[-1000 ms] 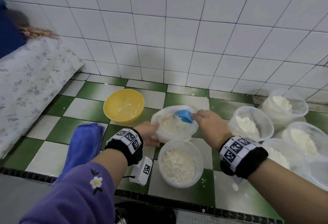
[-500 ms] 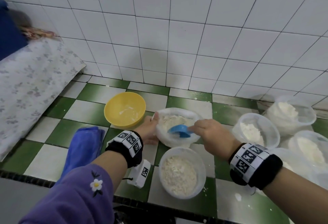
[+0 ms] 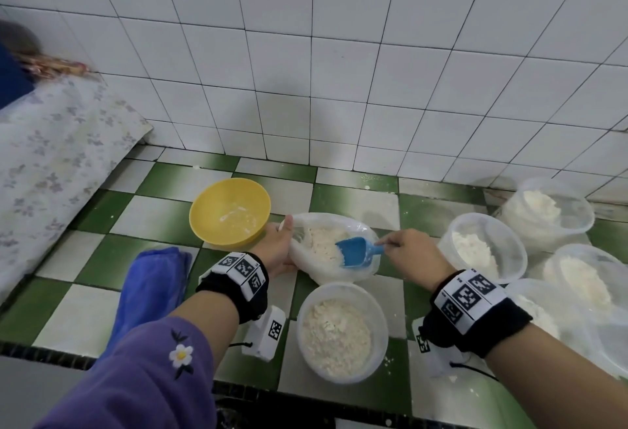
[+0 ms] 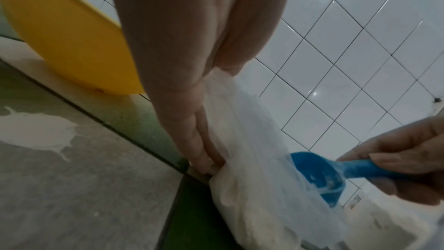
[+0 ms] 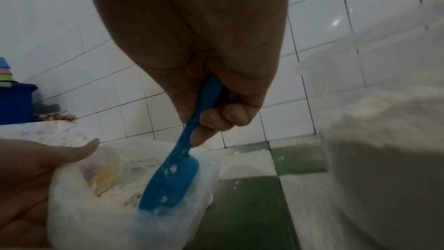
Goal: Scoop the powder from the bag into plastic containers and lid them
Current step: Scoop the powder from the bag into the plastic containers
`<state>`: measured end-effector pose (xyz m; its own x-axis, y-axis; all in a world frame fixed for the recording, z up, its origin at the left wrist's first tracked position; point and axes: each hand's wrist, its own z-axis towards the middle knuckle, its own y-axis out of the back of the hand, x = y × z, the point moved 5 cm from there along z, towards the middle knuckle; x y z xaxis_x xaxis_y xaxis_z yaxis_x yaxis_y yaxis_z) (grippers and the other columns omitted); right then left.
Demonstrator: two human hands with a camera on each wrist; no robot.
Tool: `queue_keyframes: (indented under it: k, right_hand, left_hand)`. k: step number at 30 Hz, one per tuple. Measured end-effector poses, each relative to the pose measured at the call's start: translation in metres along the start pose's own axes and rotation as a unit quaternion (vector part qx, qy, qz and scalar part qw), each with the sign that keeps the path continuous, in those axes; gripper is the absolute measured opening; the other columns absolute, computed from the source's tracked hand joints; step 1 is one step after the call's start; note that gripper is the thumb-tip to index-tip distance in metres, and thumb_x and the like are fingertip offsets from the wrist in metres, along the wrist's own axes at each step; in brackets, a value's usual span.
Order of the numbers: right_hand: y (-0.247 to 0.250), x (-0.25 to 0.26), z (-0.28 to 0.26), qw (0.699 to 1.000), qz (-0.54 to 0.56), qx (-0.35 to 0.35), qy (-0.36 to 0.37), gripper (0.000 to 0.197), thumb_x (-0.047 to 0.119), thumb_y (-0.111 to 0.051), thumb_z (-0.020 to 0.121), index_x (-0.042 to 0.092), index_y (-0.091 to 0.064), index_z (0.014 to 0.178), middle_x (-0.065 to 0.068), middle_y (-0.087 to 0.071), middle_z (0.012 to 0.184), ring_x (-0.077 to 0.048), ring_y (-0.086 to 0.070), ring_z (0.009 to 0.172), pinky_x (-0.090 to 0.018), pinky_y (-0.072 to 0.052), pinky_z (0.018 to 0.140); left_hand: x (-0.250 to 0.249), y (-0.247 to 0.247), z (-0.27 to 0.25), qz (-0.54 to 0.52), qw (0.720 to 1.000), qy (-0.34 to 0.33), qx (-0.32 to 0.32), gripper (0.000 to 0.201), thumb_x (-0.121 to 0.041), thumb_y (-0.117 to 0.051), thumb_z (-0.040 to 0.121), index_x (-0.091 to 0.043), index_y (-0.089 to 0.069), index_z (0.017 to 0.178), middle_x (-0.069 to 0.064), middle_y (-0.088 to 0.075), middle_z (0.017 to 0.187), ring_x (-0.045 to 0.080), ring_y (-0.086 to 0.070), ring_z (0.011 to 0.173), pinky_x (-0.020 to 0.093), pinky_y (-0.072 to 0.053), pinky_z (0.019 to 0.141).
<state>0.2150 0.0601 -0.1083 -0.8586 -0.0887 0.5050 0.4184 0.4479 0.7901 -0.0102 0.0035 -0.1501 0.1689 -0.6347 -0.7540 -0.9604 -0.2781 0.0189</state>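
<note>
A clear plastic bag of white powder lies open on the green-and-white tiled counter. My left hand grips its left edge, thumb up on the rim, fingers down its side. My right hand grips the handle of a blue scoop, whose bowl sits inside the bag mouth near the powder. The scoop is dusted white, as its bowl also shows in the left wrist view. Just in front stands an open round plastic container nearly full of powder.
A yellow bowl with a powder smear stands left of the bag. Several clear containers holding powder crowd the right side. A blue cloth lies at the front left. The white tiled wall is close behind. Powder is spilled on the tiles.
The scoop has swung from the bag's far right side to its near right part, bowl turned leftward. My left hand slid up the bag's left edge. The head view tilted up.
</note>
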Motion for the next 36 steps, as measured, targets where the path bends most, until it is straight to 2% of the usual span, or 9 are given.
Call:
queue_keyframes:
  k: [5,9,13,18,21,25,29,33,36]
  right_hand:
    - [-0.014,-0.014,-0.004,0.99,0.135,0.009,-0.044,0.025,0.01,-0.048,0.093,0.015,-0.072,0.1,-0.004,-0.068,0.09,-0.021,-0.063,0.086,-0.032,-0.051,0.078]
    - [-0.027,-0.017,-0.008,0.978,0.203,0.016,-0.054,0.024,0.01,-0.047,0.097,0.013,-0.068,0.106,0.003,-0.062,0.08,-0.006,-0.054,0.071,-0.013,-0.042,0.06]
    - [-0.027,-0.024,-0.008,0.973,0.223,-0.037,-0.055,0.024,0.012,-0.047,0.097,0.018,-0.069,0.104,-0.002,-0.066,0.086,-0.014,-0.057,0.076,-0.02,-0.044,0.064]
    - [-0.029,-0.024,-0.003,0.985,0.169,-0.042,-0.012,0.025,0.015,-0.048,0.097,0.027,-0.069,0.104,0.003,-0.066,0.088,-0.016,-0.059,0.079,-0.021,-0.044,0.066]
    - [-0.04,-0.019,0.002,0.987,0.157,-0.018,-0.005,0.026,0.015,-0.047,0.097,0.022,-0.069,0.11,0.006,-0.065,0.094,-0.007,-0.057,0.081,-0.019,-0.042,0.071]
    - [-0.053,-0.012,0.007,0.978,0.204,0.022,-0.02,0.026,0.011,-0.046,0.097,0.015,-0.067,0.112,-0.003,-0.066,0.09,-0.018,-0.063,0.087,-0.025,-0.047,0.077]
    - [-0.056,-0.01,0.01,0.967,0.25,0.035,-0.034,0.026,0.008,-0.045,0.097,0.014,-0.067,0.109,0.0,-0.057,0.071,-0.009,-0.05,0.063,-0.018,-0.041,0.063]
    - [-0.057,-0.015,0.008,0.945,0.318,0.045,-0.056,0.026,0.005,-0.045,0.097,0.01,-0.067,0.109,-0.002,-0.054,0.068,-0.01,-0.043,0.058,-0.015,-0.038,0.055]
    - [-0.057,-0.021,0.003,0.926,0.37,0.041,-0.065,0.026,0.002,-0.044,0.097,0.007,-0.066,0.11,-0.005,-0.053,0.068,-0.011,-0.04,0.057,-0.015,-0.037,0.053]
  left_hand:
    - [0.001,0.002,0.007,-0.004,1.0,0.013,-0.004,0.058,-0.06,-0.034,0.094,-0.016,-0.041,0.131,0.015,-0.064,0.118,0.033,-0.068,0.098,0.052,-0.058,0.079]
    - [-0.001,-0.002,0.001,0.0,1.0,0.02,0.007,0.053,-0.058,-0.034,0.095,-0.015,-0.043,0.125,0.015,-0.064,0.118,0.034,-0.067,0.101,0.051,-0.057,0.081]
    - [-0.003,-0.002,-0.004,0.015,1.0,0.016,0.004,0.033,-0.051,-0.032,0.098,-0.019,-0.042,0.105,0.01,-0.062,0.107,0.032,-0.064,0.105,0.051,-0.055,0.087]
    - [-0.004,0.004,0.002,0.036,0.999,0.001,-0.01,0.046,-0.052,-0.033,0.098,-0.016,-0.033,0.126,0.012,-0.054,0.124,0.031,-0.06,0.111,0.049,-0.054,0.089]
    - [-0.005,0.006,0.007,0.034,0.999,-0.006,-0.015,0.054,-0.052,-0.034,0.098,-0.01,-0.03,0.133,0.015,-0.053,0.126,0.032,-0.06,0.111,0.052,-0.053,0.092]
    - [-0.007,0.007,0.012,0.031,0.999,-0.012,-0.016,0.056,-0.051,-0.034,0.098,-0.009,-0.028,0.136,0.017,-0.051,0.128,0.033,-0.059,0.113,0.054,-0.052,0.092]
    - [-0.008,0.008,0.014,0.033,0.999,-0.002,-0.019,0.05,-0.049,-0.033,0.1,-0.011,-0.03,0.132,0.015,-0.053,0.126,0.033,-0.059,0.113,0.05,-0.052,0.093]
    - [-0.008,0.007,0.013,0.035,0.999,-0.001,-0.022,0.035,-0.046,-0.03,0.101,-0.014,-0.038,0.113,0.015,-0.057,0.112,0.034,-0.06,0.109,0.052,-0.051,0.094]
    - [-0.006,0.01,0.018,0.044,0.998,-0.006,-0.038,0.057,-0.055,-0.033,0.097,-0.01,-0.03,0.132,0.016,-0.054,0.124,0.034,-0.06,0.11,0.053,-0.052,0.092]
